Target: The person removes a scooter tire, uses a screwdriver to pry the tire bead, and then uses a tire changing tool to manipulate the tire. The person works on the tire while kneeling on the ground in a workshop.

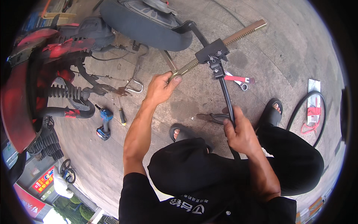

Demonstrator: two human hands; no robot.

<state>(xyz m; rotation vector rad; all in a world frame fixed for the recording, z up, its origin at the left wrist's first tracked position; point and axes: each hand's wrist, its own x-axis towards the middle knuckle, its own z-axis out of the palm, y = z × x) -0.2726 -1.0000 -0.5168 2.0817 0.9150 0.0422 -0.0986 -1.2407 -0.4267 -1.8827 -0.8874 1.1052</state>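
Observation:
My left hand [162,86] is closed on a long brass-coloured toothed bar [244,32] at its lower-left end. A black clamp block [211,50] sits around the bar's middle. A black tube [225,93] runs down from the block, and my right hand [239,132] grips it. Dark pliers [216,118] show just left of that hand, partly hidden. A red-handled tool [236,78] and a silver wrench [242,85] lie below the block. A dark arm [201,35] runs from the block toward a wheel under a black fender [145,31].
A red-and-black vehicle [15,104] with exposed suspension fills the left. A blue power drill [105,123], screwdriver [122,116] and wires lie beside it. A black hose loop [322,106] and white-red package [314,89] lie right, near my sandalled feet. A bicycle [69,171] stands at lower left.

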